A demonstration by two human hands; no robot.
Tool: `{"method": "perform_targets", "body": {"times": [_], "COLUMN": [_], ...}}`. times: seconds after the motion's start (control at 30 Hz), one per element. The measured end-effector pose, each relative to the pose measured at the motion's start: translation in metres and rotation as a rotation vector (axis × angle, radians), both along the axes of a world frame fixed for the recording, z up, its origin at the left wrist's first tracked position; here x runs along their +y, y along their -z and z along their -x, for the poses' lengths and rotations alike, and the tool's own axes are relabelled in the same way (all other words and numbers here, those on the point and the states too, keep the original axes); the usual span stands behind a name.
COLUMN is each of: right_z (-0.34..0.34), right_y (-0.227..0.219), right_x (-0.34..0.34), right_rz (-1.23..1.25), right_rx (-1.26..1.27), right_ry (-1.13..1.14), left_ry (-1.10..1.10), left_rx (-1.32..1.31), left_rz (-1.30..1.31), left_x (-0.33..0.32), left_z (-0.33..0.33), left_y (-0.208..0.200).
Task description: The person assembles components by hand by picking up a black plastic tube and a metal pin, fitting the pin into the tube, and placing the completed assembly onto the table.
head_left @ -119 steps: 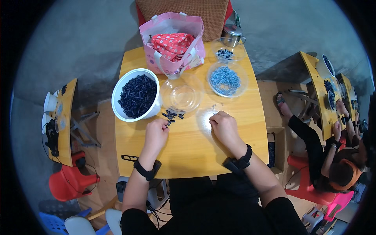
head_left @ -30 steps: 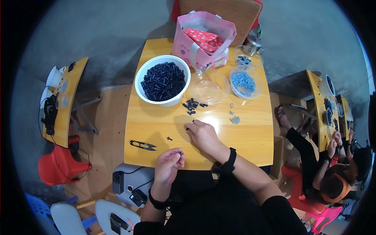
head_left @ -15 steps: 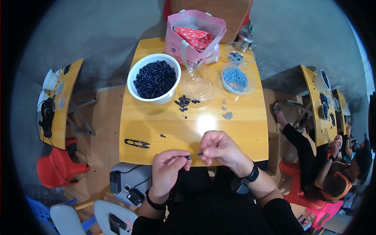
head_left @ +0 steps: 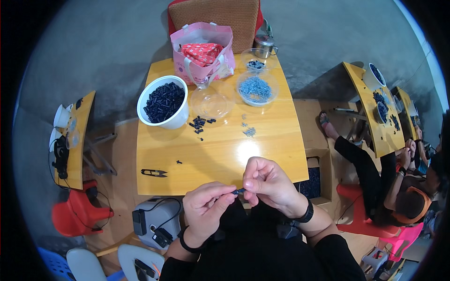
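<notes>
My left hand (head_left: 207, 202) and my right hand (head_left: 271, 183) meet just off the table's near edge. Each is closed in a pinch. A small black cylindrical piece (head_left: 236, 192) sits in the left fingertips. The right fingertips hold a second tiny dark piece (head_left: 241, 190), pressed end to end with the first; the fingers cover most of both. On the table beyond them lie a loose pile of black cylindrical pieces (head_left: 198, 122), a small heap of silvery screw-like pieces (head_left: 250, 132), a single dark piece (head_left: 179, 162) and black thread snips (head_left: 153, 173).
On the yellow table (head_left: 220, 159) stand a white bucket (head_left: 183, 116) of black pieces, a clear lid (head_left: 213, 100), a clear tub (head_left: 257, 89) of silvery-blue pieces and a pink bag (head_left: 206, 70). A co-worker (head_left: 365, 164) sits at the right. An open cardboard box (head_left: 323, 161) stands beside the table.
My hands have come together, and the two small pieces that were apart now touch. The whole view has shifted, with the table's things appearing further left.
</notes>
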State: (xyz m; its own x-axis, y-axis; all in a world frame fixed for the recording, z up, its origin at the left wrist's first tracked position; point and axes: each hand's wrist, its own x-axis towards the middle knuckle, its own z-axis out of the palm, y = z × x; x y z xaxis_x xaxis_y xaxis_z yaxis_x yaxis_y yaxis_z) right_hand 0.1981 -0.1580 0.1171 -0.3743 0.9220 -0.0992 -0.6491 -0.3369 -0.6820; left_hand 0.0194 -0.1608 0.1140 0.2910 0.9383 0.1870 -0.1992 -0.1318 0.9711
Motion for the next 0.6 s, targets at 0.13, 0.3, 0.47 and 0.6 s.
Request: {"method": "perform_targets", "body": {"times": [0.13, 0.3, 0.47, 0.6], "right_z": [-0.006, -0.010, -0.008, -0.009], "right_y": [-0.003, 0.002, -0.005, -0.003], "right_x": [-0.008, -0.014, -0.018, -0.018], "right_rz": [0.045, 0.087, -0.003, -0.036], "right_rx": [-0.001, 0.058, -0.020, -0.026], "right_ry": [0.036, 0.055, 0.064, 0.063], "left_ry": [-0.077, -0.088, -0.025, 0.007], "left_rx": [0.134, 0.095, -0.111, -0.148], "left_rz": [-0.169, -0.197, -0.033, 0.068], "left_x": [-0.006, -0.008, -0.014, -0.014], "left_z": [-0.011, -0.021, -0.025, -0.026], "left_y": [-0.002, -0.001, 0.003, 0.006]}}
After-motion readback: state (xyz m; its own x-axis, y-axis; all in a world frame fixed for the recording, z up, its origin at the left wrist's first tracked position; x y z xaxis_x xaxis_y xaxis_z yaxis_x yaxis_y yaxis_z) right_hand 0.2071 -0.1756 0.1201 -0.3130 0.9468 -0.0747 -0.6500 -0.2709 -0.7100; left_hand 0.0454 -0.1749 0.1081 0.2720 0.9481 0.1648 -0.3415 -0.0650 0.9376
